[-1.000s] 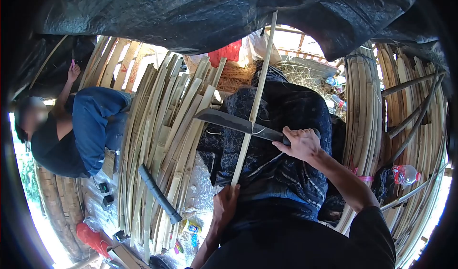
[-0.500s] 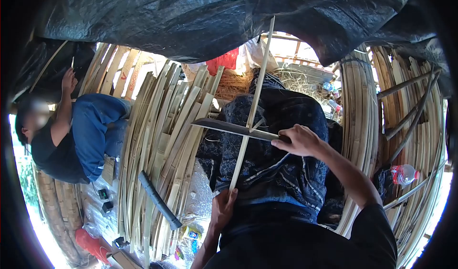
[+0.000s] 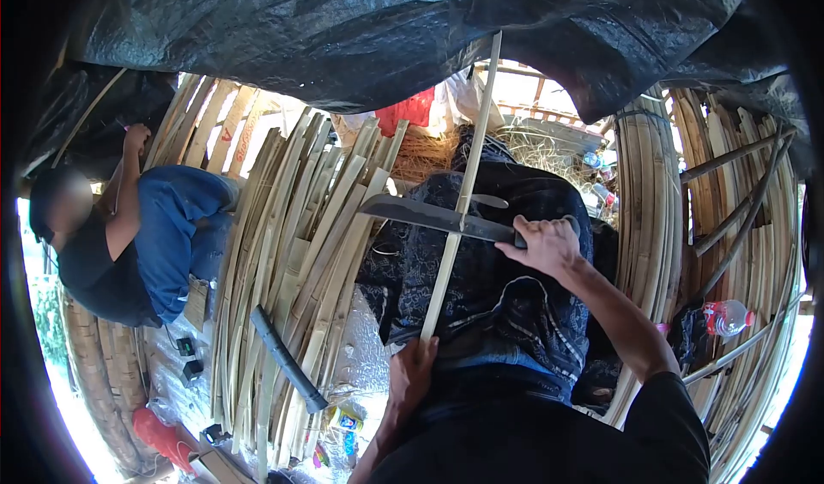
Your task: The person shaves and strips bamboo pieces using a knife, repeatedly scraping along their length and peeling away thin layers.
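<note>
My left hand [image 3: 413, 368] is closed round the lower end of a long, narrow bamboo strip [image 3: 448, 269], which slants up and away over my lap. In my right hand [image 3: 549, 245] is the handle of a machete [image 3: 421, 215]. Its dark, broad blade points left and crosses the strip, touching it about midway. A small pale sliver [image 3: 489, 202] sticks out to the right of the strip just above the blade. Dark patterned cloth [image 3: 506, 287] covers my legs beneath both.
Split bamboo slats [image 3: 292, 269] lie in a pile to my left, a dark curved sheath-like piece [image 3: 287, 359] on top. Another person [image 3: 120, 244] sits beyond. A bamboo bundle [image 3: 648, 209] and a plastic bottle [image 3: 728, 317] are at right. Black sheeting [image 3: 386, 38] hangs overhead.
The machete and my right hand have moved slightly right and up along the strip. My left hand and the strip have shifted a little right. The other person's raised hand has changed position.
</note>
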Available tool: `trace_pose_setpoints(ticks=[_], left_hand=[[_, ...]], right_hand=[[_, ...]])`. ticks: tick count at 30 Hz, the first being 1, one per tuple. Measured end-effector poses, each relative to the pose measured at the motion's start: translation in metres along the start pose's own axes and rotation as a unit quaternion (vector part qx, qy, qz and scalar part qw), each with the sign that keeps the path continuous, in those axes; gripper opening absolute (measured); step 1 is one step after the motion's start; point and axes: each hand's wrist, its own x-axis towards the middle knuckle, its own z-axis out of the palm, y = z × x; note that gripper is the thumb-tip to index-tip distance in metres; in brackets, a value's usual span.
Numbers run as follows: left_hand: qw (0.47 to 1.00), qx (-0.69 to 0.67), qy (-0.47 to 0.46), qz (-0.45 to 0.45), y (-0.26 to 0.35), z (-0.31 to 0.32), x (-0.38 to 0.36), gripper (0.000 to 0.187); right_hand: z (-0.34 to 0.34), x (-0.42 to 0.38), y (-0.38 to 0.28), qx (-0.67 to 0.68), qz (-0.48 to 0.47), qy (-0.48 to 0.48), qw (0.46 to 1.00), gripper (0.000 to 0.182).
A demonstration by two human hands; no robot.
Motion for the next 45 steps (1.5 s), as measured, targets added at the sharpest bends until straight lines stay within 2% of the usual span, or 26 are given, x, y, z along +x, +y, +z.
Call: trace_pose_setpoints(ticks=[4, 6, 8, 9, 10, 14, 16, 18, 19, 20, 21, 22, 24, 26, 27, 28, 30, 32, 33, 34, 35, 38, 40, 42, 43, 45], left_hand=[[1.000, 0.003, 0.002, 0.000, -0.005, 0.005, 0.003, 0.048], [1.000, -0.010, 0.005, 0.005, 0.000, 0.008, 0.007, 0.049], [1.000, -0.015, 0.007, 0.007, 0.000, 0.007, 0.008, 0.050], [1.000, -0.011, 0.008, 0.010, -0.001, 0.007, 0.007, 0.049], [1.000, -0.008, 0.008, 0.012, -0.002, 0.006, 0.004, 0.049], [1.000, 0.013, 0.011, 0.003, -0.001, 0.006, -0.001, 0.046], [1.000, -0.003, 0.008, 0.012, 0.001, 0.008, 0.007, 0.046], [1.000, 0.001, 0.007, 0.016, -0.004, 0.006, 0.008, 0.045], [1.000, 0.008, 0.002, 0.006, -0.008, 0.006, 0.005, 0.045], [1.000, 0.003, 0.004, 0.008, -0.006, 0.008, 0.006, 0.045], [1.000, -0.002, 0.005, 0.005, -0.004, 0.008, 0.007, 0.045], [1.000, -0.003, 0.004, 0.002, -0.002, 0.005, 0.008, 0.044], [1.000, 0.024, 0.008, -0.002, -0.003, 0.002, 0.004, 0.045], [0.999, 0.048, 0.009, -0.014, 0.000, -0.003, -0.009, 0.046], [0.999, 0.029, 0.004, -0.020, 0.005, -0.006, -0.011, 0.046], [1.000, 0.010, -0.001, -0.025, 0.009, -0.008, -0.011, 0.046], [1.000, 0.001, 0.013, -0.010, 0.004, -0.002, -0.009, 0.047], [1.000, -0.006, 0.022, 0.011, 0.002, 0.000, -0.002, 0.048], [1.000, -0.005, 0.012, 0.002, 0.000, 0.000, 0.000, 0.047], [1.000, -0.005, 0.003, -0.010, -0.001, 0.002, 0.002, 0.047], [1.000, -0.002, 0.006, -0.001, -0.002, 0.002, 0.004, 0.049], [0.999, 0.042, 0.024, 0.015, -0.002, -0.003, 0.002, 0.050], [0.999, 0.025, 0.021, 0.014, -0.006, -0.014, -0.013, 0.048], [0.999, 0.026, 0.029, 0.011, -0.008, -0.023, -0.023, 0.045], [0.999, 0.035, 0.026, 0.000, -0.006, -0.024, -0.024, 0.046], [0.998, 0.012, 0.046, 0.028, -0.020, -0.013, -0.026, 0.042]], right_hand=[[-0.008, -0.017, -0.029, 0.028, 0.010, -0.024, 0.999, 0.061], [-0.004, -0.037, -0.046, 0.065, -0.061, -0.047, 0.995, 0.064], [-0.008, -0.046, -0.064, 0.099, -0.130, -0.134, 0.977, 0.066], [-0.008, -0.045, -0.064, 0.092, -0.151, -0.081, 0.981, 0.061], [-0.007, -0.039, -0.057, 0.094, -0.148, -0.082, 0.981, 0.061], [0.012, 0.008, 0.034, -0.039, 0.005, 0.041, 0.998, 0.064], [-0.001, 0.016, 0.032, -0.060, -0.004, 0.041, 0.997, 0.062], [-0.006, 0.003, 0.009, -0.026, 0.013, -0.021, 0.999, 0.062], [-0.022, 0.001, -0.004, 0.020, -0.003, -0.102, 0.995, 0.062], [-0.016, -0.014, -0.015, 0.016, -0.077, -0.041, 0.996, 0.065], [-0.010, -0.026, -0.026, 0.017, -0.117, -0.104, 0.987, 0.066], [-0.009, -0.031, -0.032, 0.014, -0.174, -0.042, 0.984, 0.067], [-0.003, -0.025, -0.017, -0.011, -0.192, -0.015, 0.981, 0.070], [-0.003, 0.009, 0.029, -0.036, -0.069, 0.005, 0.997, 0.064], [-0.009, 0.025, 0.051, -0.076, 0.053, -0.019, 0.996, 0.059], [0.007, 0.030, 0.082, -0.055, 0.025, 0.074, 0.995, 0.058], [0.005, 0.035, 0.075, -0.029, 0.021, 0.102, 0.994, 0.055], [-0.002, 0.025, 0.057, -0.017, 0.016, 0.081, 0.996, 0.055], [-0.011, 0.017, 0.044, -0.042, -0.014, 0.013, 0.999, 0.058], [-0.010, 0.008, 0.031, -0.020, -0.095, 0.088, 0.991, 0.062], [-0.016, -0.001, 0.014, -0.043, -0.129, 0.023, 0.990, 0.064], [-0.022, 0.006, 0.013, -0.047, -0.184, 0.055, 0.980, 0.062], [0.013, 0.023, 0.061, -0.049, -0.087, 0.089, 0.991, 0.069], [0.015, 0.049, 0.115, -0.074, 0.089, -0.056, 0.992, 0.074], [0.018, 0.048, 0.115, -0.076, 0.090, -0.056, 0.991, 0.074], [0.012, 0.063, 0.128, -0.084, 0.015, 0.040, 0.996, 0.074]])
